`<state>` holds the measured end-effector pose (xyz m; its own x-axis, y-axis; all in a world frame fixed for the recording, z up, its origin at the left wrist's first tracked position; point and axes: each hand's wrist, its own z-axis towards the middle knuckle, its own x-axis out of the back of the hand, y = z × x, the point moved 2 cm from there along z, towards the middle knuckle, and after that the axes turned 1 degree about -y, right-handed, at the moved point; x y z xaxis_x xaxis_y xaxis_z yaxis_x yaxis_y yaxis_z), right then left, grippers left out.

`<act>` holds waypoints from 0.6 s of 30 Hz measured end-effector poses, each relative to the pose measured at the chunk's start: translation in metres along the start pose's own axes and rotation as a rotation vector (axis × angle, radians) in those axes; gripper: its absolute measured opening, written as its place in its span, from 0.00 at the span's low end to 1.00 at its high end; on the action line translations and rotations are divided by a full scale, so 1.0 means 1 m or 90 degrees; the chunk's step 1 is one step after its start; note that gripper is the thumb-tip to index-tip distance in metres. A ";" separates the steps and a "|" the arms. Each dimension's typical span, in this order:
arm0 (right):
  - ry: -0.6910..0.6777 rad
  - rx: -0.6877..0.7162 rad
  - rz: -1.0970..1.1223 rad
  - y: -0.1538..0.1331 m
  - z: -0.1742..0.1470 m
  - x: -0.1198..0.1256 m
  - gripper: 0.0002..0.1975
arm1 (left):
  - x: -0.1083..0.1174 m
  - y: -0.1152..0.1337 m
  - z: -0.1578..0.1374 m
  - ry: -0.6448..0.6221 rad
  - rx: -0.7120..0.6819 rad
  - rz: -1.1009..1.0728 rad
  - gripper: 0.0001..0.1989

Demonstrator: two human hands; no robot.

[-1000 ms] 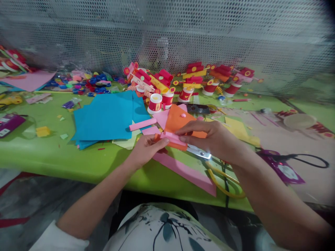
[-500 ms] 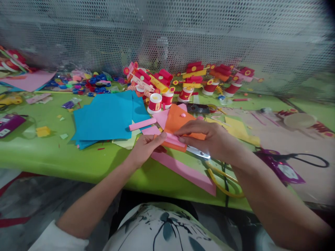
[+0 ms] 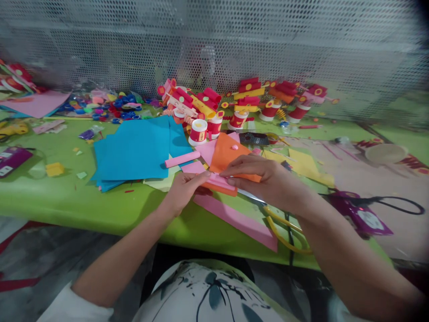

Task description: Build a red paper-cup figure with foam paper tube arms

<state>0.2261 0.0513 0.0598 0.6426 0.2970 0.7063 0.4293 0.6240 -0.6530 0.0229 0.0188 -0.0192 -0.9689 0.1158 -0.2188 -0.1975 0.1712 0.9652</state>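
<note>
Between my hands is an orange paper roll (image 3: 223, 190) with pink paper lying along its top. My left hand (image 3: 185, 190) pinches its left end, thumb on top. The fingertips of my right hand (image 3: 258, 176) are closed on the pink paper (image 3: 220, 180) at the right. Beneath my right hand lie scissors with yellow handles (image 3: 284, 232), their blades partly hidden. A long pink paper strip (image 3: 239, 219) rests on the table below the roll. Just behind my left hand is a separate pink paper roll (image 3: 182, 159), near an orange sheet (image 3: 224, 152).
Blue sheets (image 3: 134, 150) are stacked at the left on the green table (image 3: 67, 197). Several red-and-white paper cup models (image 3: 198, 132) stand along the back, before a perforated metal screen (image 3: 134, 44). A purple device (image 3: 358, 214) with a black cord lies at the right.
My right hand has shifted slightly left and down along the roll, its fingers pressing the pink paper. My left hand keeps its grip nearly in place.
</note>
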 end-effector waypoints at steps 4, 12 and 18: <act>0.002 -0.004 0.006 -0.003 0.001 0.001 0.09 | 0.000 0.001 -0.001 0.003 -0.011 0.015 0.24; 0.098 -0.028 0.005 -0.008 0.001 -0.005 0.07 | 0.001 0.000 0.000 -0.020 -0.051 0.041 0.25; 0.120 0.009 -0.007 -0.009 0.001 -0.011 0.06 | 0.001 0.001 -0.002 -0.015 -0.063 0.053 0.25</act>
<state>0.2147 0.0436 0.0581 0.7455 0.1503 0.6493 0.4290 0.6375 -0.6400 0.0215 0.0174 -0.0184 -0.9789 0.1487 -0.1399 -0.1319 0.0624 0.9893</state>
